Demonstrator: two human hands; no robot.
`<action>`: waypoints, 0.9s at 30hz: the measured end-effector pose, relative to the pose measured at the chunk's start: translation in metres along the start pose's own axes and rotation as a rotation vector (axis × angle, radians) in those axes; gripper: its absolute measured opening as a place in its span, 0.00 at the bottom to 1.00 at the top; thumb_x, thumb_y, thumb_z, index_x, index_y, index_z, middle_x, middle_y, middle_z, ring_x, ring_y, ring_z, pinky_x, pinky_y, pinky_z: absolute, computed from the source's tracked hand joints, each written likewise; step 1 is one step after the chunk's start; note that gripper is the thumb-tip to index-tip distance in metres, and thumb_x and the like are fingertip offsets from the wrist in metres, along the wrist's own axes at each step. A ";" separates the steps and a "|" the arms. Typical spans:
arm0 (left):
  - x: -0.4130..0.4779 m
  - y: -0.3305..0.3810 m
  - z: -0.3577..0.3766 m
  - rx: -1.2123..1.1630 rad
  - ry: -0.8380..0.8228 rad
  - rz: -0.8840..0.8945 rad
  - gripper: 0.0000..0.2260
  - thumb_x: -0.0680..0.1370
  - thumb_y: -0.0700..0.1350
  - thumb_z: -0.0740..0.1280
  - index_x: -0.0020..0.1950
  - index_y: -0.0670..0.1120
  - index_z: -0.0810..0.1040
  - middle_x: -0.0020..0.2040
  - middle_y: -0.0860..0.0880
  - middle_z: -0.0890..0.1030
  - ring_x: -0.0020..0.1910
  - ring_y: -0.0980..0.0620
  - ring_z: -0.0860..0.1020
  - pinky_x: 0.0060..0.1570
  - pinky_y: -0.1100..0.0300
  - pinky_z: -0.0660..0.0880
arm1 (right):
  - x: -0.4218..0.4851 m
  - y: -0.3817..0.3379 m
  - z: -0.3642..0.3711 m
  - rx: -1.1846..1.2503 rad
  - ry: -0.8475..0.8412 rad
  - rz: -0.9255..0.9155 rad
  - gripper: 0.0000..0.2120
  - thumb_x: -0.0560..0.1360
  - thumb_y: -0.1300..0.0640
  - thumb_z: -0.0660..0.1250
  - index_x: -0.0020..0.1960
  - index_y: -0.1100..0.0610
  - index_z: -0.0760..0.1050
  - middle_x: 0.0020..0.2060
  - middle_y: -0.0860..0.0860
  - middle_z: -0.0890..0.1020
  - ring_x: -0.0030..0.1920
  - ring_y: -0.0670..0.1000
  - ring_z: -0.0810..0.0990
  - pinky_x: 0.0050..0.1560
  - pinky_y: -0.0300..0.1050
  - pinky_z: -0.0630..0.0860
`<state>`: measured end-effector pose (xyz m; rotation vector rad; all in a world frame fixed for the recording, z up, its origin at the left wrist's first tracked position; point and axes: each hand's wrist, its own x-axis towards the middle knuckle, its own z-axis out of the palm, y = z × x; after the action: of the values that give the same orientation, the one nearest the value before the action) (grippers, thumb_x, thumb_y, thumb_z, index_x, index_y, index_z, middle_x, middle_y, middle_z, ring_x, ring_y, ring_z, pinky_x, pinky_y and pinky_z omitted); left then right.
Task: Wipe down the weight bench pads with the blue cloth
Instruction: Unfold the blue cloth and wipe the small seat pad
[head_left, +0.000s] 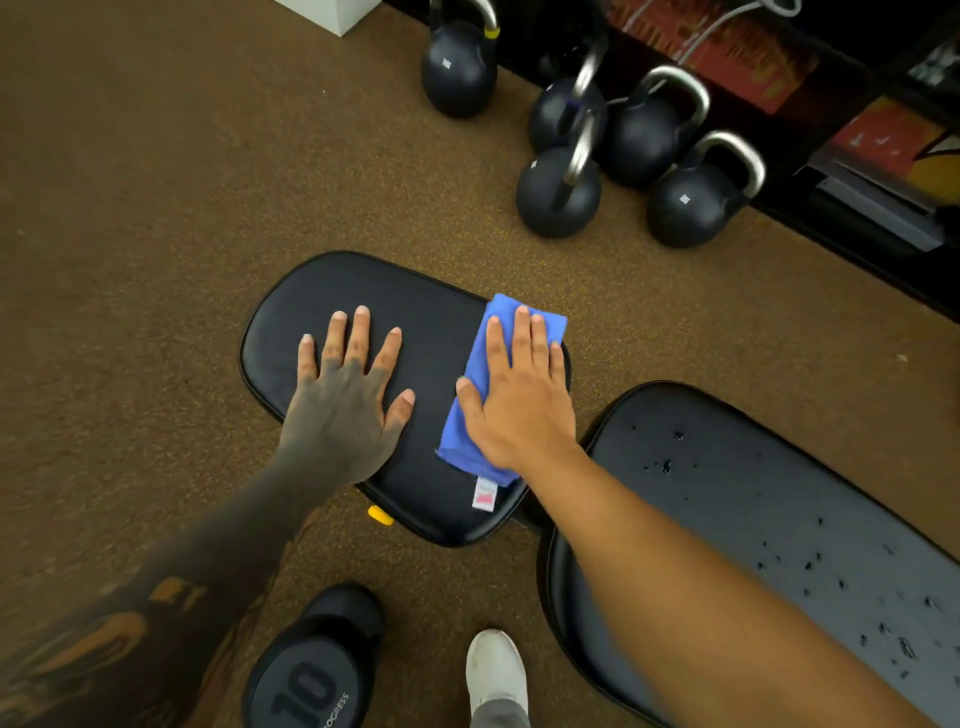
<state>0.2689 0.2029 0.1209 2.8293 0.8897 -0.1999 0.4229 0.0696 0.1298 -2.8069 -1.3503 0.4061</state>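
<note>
The black seat pad (431, 322) of the weight bench lies in the middle of the view. My left hand (345, 395) rests flat on its left half, fingers spread, holding nothing. My right hand (519, 389) presses flat on the folded blue cloth (470, 431), which lies on the pad's right side with a white and pink tag at its near end. The longer back pad (753, 499) stretches to the lower right, dotted with droplets of liquid.
Several black kettlebells (644, 135) stand on the brown floor beyond the bench. A 10 dumbbell (311, 670) lies near my white shoe (496, 670). A dark shelf (857, 156) runs along the upper right. A yellow knob (380, 514) shows under the seat pad.
</note>
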 end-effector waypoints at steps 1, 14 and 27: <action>0.000 0.000 0.000 -0.002 0.000 -0.003 0.32 0.80 0.62 0.47 0.80 0.49 0.49 0.81 0.39 0.48 0.80 0.39 0.47 0.76 0.37 0.48 | 0.011 -0.007 -0.003 0.010 0.000 0.010 0.36 0.81 0.40 0.49 0.81 0.56 0.41 0.80 0.59 0.40 0.79 0.58 0.36 0.77 0.58 0.40; 0.000 0.004 0.000 0.010 -0.011 -0.045 0.31 0.80 0.62 0.44 0.80 0.49 0.48 0.81 0.41 0.47 0.80 0.40 0.46 0.76 0.37 0.48 | 0.001 0.005 0.002 0.107 0.023 0.154 0.39 0.78 0.37 0.50 0.81 0.57 0.41 0.79 0.60 0.41 0.79 0.58 0.37 0.77 0.57 0.39; -0.007 0.082 -0.029 -0.223 0.091 -0.239 0.26 0.77 0.62 0.55 0.63 0.44 0.73 0.61 0.40 0.75 0.61 0.39 0.71 0.61 0.39 0.66 | -0.021 0.025 -0.028 0.311 0.149 0.175 0.29 0.81 0.47 0.54 0.77 0.59 0.57 0.77 0.61 0.58 0.76 0.62 0.55 0.77 0.56 0.50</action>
<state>0.3132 0.1387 0.1600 2.5416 1.1902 -0.0007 0.4364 0.0410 0.1587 -2.6414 -0.9271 0.3635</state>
